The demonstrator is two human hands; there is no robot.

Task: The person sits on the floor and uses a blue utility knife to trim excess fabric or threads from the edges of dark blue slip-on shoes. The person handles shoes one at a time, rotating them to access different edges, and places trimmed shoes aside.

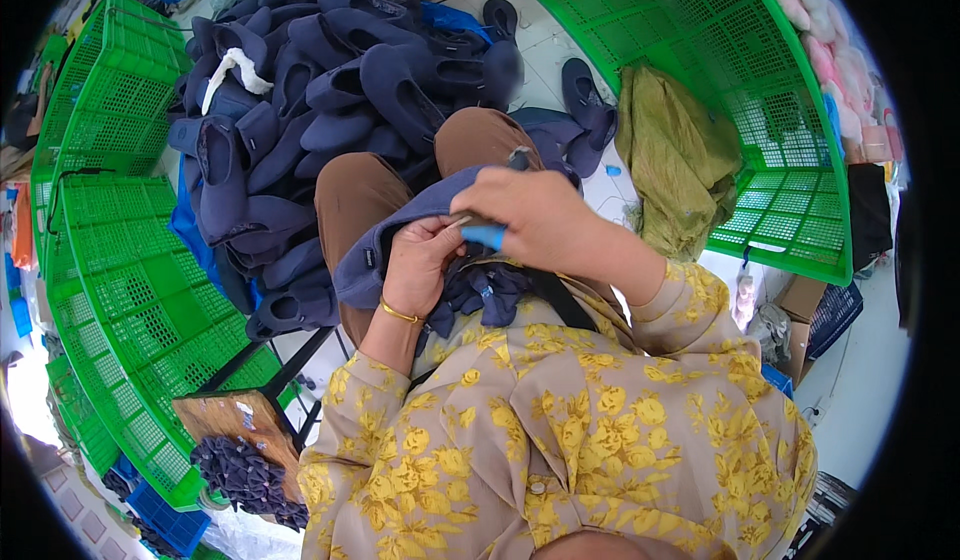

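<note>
A navy blue slipper (395, 235) lies on my lap, over my brown trousers. My left hand (420, 260), with a gold bangle on the wrist, grips the slipper's edge from below. My right hand (535, 215) is closed around a small blue-handled tool (485, 234) whose thin metal tip points at the slipper by my left fingers. Dark blue fabric scraps (490, 290) lie bunched in my lap under both hands.
A big heap of navy slippers (320, 90) lies ahead. Green plastic crates stand at the left (120, 260) and upper right (720, 50). An olive cloth sack (675, 160) hangs at the right crate. A wooden stool (235, 420) with dark scraps sits lower left.
</note>
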